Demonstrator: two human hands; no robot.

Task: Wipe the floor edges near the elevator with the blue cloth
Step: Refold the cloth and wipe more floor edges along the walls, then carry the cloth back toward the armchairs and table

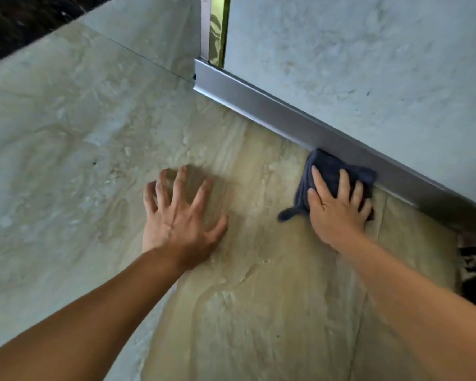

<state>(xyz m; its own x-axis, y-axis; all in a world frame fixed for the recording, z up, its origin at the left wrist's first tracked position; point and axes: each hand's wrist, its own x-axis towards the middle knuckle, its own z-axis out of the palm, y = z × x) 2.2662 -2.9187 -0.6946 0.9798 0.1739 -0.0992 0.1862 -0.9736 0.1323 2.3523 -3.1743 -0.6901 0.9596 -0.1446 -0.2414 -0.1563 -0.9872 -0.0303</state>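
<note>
Wiping looked partway: right hand (335, 213) flat on blue cloth (331, 166) at skirting (259, 108), left hand (176, 224) splayed; further floor edge (242, 120) presumably remained.

Both arms stretched fwd. Left hand (176, 221) flat, fingers spread wide; right hand (338, 210) palm-down, fingers fairly straight.

Blue cloth (333, 171) soft, matt; skirting (272, 111) brushed metal, smooth; floor (259, 312) veined stone, polished.
</note>
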